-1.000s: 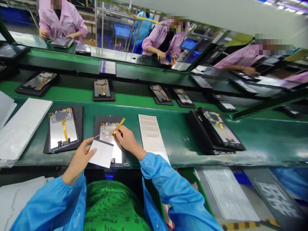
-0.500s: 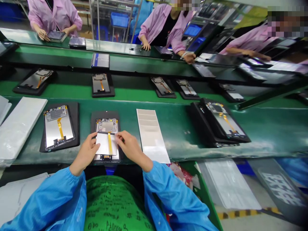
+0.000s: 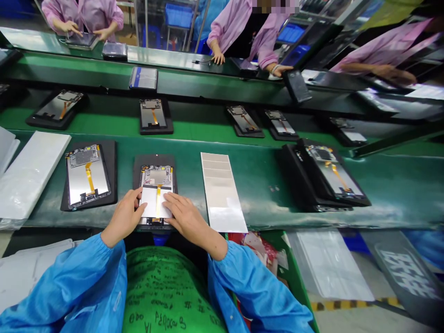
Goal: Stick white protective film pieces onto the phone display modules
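In front of me an opened tablet (image 3: pixel 156 176) lies on a dark foam pad (image 3: pixel 145 160), its circuit board bare at the far end. A flat white battery (image 3: pixel 149 203) with a black strip along its far edge rests in the tablet's middle, and a yellow ribbon cable (image 3: pixel 158 201) runs over it. My left hand (image 3: pixel 126 215) is at the battery's left edge, thumb and fingers apart and touching it. The fingers of my right hand (image 3: pixel 185 217) lie stretched out over the battery's right part.
Another opened tablet (image 3: pixel 88 178) lies at left beside white sheets (image 3: pixel 33 173). To the right are a sticker sheet (image 3: pixel 222 189) and a stack of dark pads with a tablet (image 3: pixel 335 173). Tablets ride the green conveyor (image 3: pixel 201 122); co-workers in pink (image 3: pixel 239 27) sit beyond.
My right hand has gone from pinching near the ribbon's top to lying flatter across the battery. The left hand stays at the left edge. Across the line, a co-worker's hand has raised a dark tablet.
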The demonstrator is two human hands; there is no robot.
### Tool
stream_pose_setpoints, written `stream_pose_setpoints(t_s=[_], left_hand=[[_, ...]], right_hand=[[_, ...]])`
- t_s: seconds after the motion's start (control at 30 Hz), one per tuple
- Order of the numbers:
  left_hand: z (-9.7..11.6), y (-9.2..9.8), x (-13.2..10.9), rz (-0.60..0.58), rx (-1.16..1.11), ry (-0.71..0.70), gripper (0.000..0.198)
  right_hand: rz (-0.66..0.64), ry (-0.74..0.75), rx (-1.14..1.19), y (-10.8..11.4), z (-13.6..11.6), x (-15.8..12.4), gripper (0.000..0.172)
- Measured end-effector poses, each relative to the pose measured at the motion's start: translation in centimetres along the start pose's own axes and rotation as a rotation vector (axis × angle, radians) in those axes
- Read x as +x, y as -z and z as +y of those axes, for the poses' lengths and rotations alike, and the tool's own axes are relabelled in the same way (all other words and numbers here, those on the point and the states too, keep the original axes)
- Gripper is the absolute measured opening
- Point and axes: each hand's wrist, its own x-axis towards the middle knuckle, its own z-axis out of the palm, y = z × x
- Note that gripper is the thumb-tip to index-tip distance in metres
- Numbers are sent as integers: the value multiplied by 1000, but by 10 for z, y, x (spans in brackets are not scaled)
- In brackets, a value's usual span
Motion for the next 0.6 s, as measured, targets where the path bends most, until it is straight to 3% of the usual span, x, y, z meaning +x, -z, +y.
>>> stream_pose_setpoints(t_s=[0.2,0.6], left_hand=[[-1,3,0,-42,38,-28,48],[1,-1,-2,-9,103,-76,48]], right_hand=[[16,24,39,-1,3,-2,38],[15,58,-2,-6,6,-4,35]])
